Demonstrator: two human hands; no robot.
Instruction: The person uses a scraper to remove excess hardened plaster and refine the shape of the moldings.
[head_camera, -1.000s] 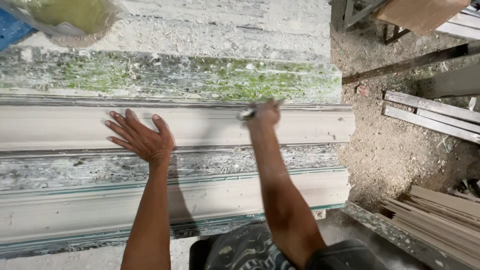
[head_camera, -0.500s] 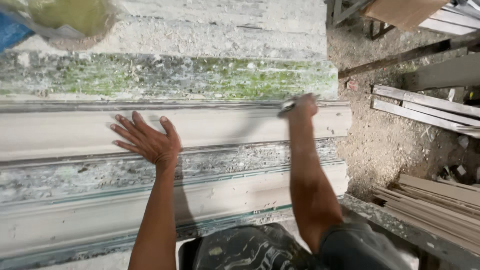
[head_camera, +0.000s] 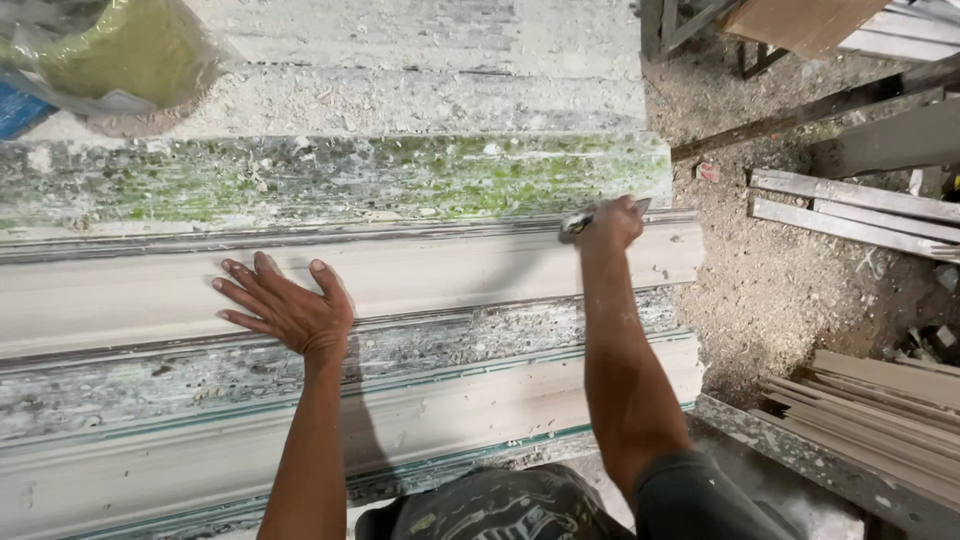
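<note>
Long pale moulded wooden strips (head_camera: 480, 270) lie side by side across a workbench, some with flaking grey and green paint. My left hand (head_camera: 288, 310) rests flat with fingers spread on the smooth pale strip. My right hand (head_camera: 612, 224) is closed around a small metal scraping tool (head_camera: 578, 222) and presses it against the upper edge of that same strip, close to its right end. Most of the tool is hidden inside the fist.
A mossy green strip (head_camera: 330, 180) lies behind the pale one. A plastic bag with yellow-green contents (head_camera: 120, 55) sits at the back left. Sawdust covers the ground (head_camera: 770, 280) on the right, with stacked wooden planks (head_camera: 880, 410) and loose boards (head_camera: 850, 205).
My right hand with the tool has slid to the right along the strip's upper edge toward its end. My left hand has stayed pressed flat in about the same spot.
</note>
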